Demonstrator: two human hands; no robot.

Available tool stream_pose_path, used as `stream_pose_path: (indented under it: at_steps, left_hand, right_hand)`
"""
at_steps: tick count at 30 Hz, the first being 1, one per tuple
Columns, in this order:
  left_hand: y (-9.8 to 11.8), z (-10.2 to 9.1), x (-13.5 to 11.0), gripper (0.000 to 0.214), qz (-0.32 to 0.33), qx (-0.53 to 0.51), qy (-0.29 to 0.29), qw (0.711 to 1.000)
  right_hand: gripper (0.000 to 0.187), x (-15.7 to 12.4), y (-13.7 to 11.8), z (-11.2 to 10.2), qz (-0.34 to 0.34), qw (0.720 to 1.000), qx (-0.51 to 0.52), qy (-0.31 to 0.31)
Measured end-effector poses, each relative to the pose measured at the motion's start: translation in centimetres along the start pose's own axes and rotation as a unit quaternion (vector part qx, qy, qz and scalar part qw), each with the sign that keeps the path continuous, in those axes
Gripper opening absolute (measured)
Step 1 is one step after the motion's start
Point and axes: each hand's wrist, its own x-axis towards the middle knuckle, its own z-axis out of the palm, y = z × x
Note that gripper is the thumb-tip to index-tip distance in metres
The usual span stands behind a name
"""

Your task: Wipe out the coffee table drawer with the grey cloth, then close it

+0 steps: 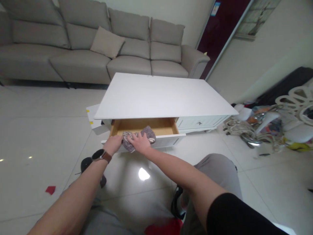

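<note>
A grey-brown patterned cloth (149, 133) lies bunched over the top edge of a pulled-out drawer's white front (168, 141). My right hand (140, 142) is closed on the cloth from above, fingers pressed into its folds. Close to its left, my left hand (114, 144) is closed at the left part of the drawer front, against the cloth's edge. Its fingertips are hidden, so whether it grips the drawer front or the cloth I cannot tell. Behind both hands, the bare wooden inside of the drawer (161, 125) shows.
The drawer belongs to a low white table (158, 94) with a shut second drawer (199, 123) on the right. A white box (93, 112) stands at its left. Behind it is a grey sofa (132, 65). Assorted objects and ornate white furniture (256, 124) crowd the right side.
</note>
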Motion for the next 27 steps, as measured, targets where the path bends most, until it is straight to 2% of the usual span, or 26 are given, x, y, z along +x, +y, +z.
stream_pose_path:
  at_steps: [4, 6, 9, 13, 16, 19, 22, 27]
  left_hand:
    - [-0.4, 1.5, 0.7, 0.038, 0.017, -0.017, -0.008, 1.0]
    - [-0.4, 2.3, 0.8, 0.036, 0.021, -0.019, -0.005, 1.0]
    - [-0.2, 3.2, 0.7, 0.036, -0.01, 0.002, -0.002, 1.0]
    - [0.4, 3.2, 0.2, 0.046, -0.043, -0.017, -0.017, 0.999]
    - [1.0, 2.8, -0.2, 0.054, -0.049, -0.017, -0.021, 0.998]
    - [1.4, 2.7, -0.4, 0.058, -0.048, -0.01, -0.022, 0.999]
    - [1.5, 2.8, -0.4, 0.059, -0.041, -0.012, -0.019, 0.999]
    - [1.2, 3.1, -0.1, 0.068, -0.036, -0.026, -0.022, 0.999]
  right_hand:
    - [0.05, -1.1, 1.4, 0.0, -0.025, 1.0, 0.0, 0.009]
    - [0.053, -2.7, 3.2, 0.0, -0.03, 1.0, -0.004, 0.006]
    - [0.06, -5.9, 6.8, 0.1, -0.015, 1.0, -0.013, -0.009]
    - [0.067, -11.5, 13.0, 0.4, 0.047, 0.997, -0.03, -0.045]
    - [0.068, -15.9, 17.9, 0.6, 0.1, 0.993, -0.037, -0.049]
    - [0.072, -19.1, 21.4, 1.1, 0.176, 0.983, -0.029, -0.049]
    - [0.075, -20.4, 22.7, 1.8, 0.238, 0.97, 0.005, -0.051]
    - [0.072, -19.6, 20.9, 1.9, 0.258, 0.966, 0.01, -0.033]
